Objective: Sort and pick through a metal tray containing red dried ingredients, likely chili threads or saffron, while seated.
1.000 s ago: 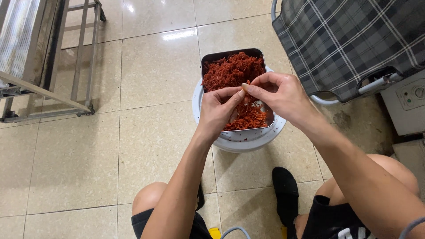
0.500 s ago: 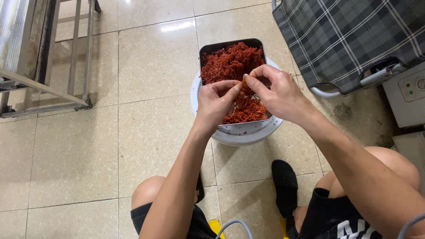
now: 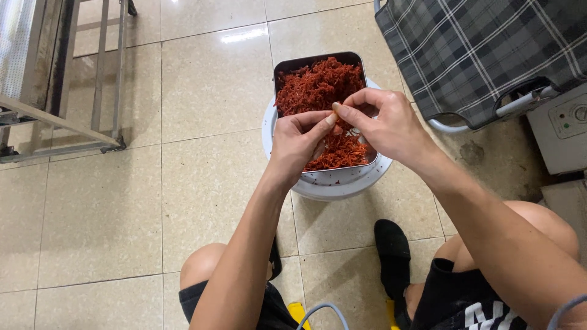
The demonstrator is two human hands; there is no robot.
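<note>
A rectangular metal tray (image 3: pixel 287 66) full of red shredded strands (image 3: pixel 315 85) rests on a round white stand (image 3: pixel 342 186) on the tiled floor. Above the tray's near half my left hand (image 3: pixel 298 143) and my right hand (image 3: pixel 382 125) meet, thumbs and forefingers pinched together on a small piece of the red shreds. Both forearms reach in from below, and my knees show at the bottom.
A plaid folding chair (image 3: pixel 483 52) stands at the upper right, with a grey appliance (image 3: pixel 565 125) beside it. A metal rack frame (image 3: pixel 61 79) stands at the upper left. A black slipper (image 3: pixel 391 253) lies by my right leg.
The view has shifted slightly, so the tray sits a little lower. My hands stay pinched together over the tray, with small finger movements.
</note>
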